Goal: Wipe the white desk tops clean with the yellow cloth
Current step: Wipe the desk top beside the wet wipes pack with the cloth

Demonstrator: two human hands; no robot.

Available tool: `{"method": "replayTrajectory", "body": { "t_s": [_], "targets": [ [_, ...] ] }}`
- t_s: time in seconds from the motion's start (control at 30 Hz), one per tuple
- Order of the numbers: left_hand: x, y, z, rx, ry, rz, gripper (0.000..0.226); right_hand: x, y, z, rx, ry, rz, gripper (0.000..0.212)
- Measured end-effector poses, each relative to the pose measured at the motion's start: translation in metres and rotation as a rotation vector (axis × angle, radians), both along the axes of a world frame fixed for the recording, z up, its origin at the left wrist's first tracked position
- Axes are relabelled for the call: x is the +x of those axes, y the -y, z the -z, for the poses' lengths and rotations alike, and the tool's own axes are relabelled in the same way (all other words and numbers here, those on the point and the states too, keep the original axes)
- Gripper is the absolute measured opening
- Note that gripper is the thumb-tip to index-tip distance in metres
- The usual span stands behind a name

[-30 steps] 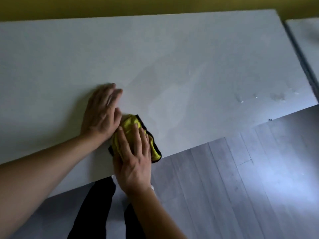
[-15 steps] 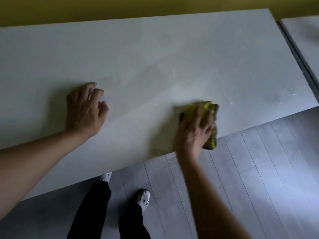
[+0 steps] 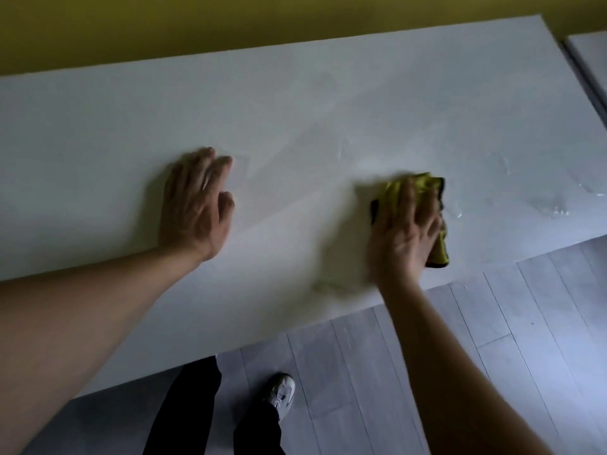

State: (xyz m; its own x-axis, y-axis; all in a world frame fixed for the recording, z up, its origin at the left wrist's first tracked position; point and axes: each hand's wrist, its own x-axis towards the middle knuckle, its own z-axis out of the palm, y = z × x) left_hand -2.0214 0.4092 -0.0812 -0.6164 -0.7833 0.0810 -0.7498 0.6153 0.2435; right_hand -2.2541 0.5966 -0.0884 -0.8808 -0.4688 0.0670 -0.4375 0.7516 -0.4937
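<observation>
Pressed flat under the right hand (image 3: 405,231), the yellow cloth (image 3: 438,224) sits near the front edge of the white desk (image 3: 295,93); the left hand (image 3: 197,205) rests spread, bracing. Best to carry even pressure rightward through the wet smears (image 3: 551,205), overlapping passes.

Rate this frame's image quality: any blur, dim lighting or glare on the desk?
Head view: dim overall; right hand and yellow cloth motion-blurred, left hand slightly soft; wet streaks glint on the white desk top; wide-angle bends its edges.
</observation>
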Motion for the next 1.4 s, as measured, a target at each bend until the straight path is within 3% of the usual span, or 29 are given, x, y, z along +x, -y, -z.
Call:
{"method": "replayTrajectory", "body": {
  "t_s": [0.1, 0.27, 0.37, 0.43, 0.6, 0.7, 0.77, 0.9, 1.0, 1.27, 1.33, 1.4],
  "targets": [
    [0.0, -0.001, 0.001, -0.006, -0.016, -0.006, 0.059, 0.013, 0.014, 0.0, 0.025, 0.031, 0.052, 0.059],
    [0.001, 0.0, 0.0, -0.003, -0.046, -0.004, 0.057, 0.146, 0.045, 0.004, -0.041, -0.021, -0.5, 0.058],
    [0.001, 0.002, -0.001, -0.015, -0.074, 0.002, 0.055, 0.159, 0.056, 0.003, -0.048, -0.014, -0.614, 0.06],
    [0.001, 0.002, 0.0, -0.017, -0.076, 0.003, 0.054, 0.124, 0.056, 0.008, -0.057, -0.032, -0.55, 0.058],
    [0.0, 0.001, 0.001, -0.009, -0.1, 0.002, 0.054, -0.004, 0.059, 0.0, 0.004, 0.044, 0.003, 0.059],
    [0.0, 0.004, 0.003, -0.006, -0.112, -0.009, 0.054, -0.02, 0.077, -0.003, 0.015, 0.092, 0.179, 0.056],
    [0.0, 0.003, 0.005, -0.001, -0.124, -0.02, 0.055, 0.01, 0.087, -0.002, 0.047, 0.069, 0.078, 0.059],
    [0.001, 0.006, 0.011, -0.026, -0.146, -0.061, 0.054, 0.113, 0.1, 0.002, -0.021, 0.012, -0.401, 0.058],
    [0.003, 0.007, 0.014, -0.047, -0.151, -0.053, 0.053, 0.144, 0.108, 0.0, -0.031, 0.0, -0.523, 0.056],
    [0.003, 0.005, 0.017, -0.056, -0.125, -0.045, 0.058, -0.065, 0.106, -0.005, 0.063, 0.034, 0.051, 0.059],
    [0.003, 0.006, 0.018, -0.057, -0.122, -0.045, 0.058, -0.068, 0.111, -0.004, 0.058, 0.046, 0.145, 0.057],
    [0.003, 0.006, 0.018, -0.051, -0.128, -0.052, 0.058, -0.03, 0.125, -0.002, 0.088, 0.032, 0.078, 0.059]
  ]
}}
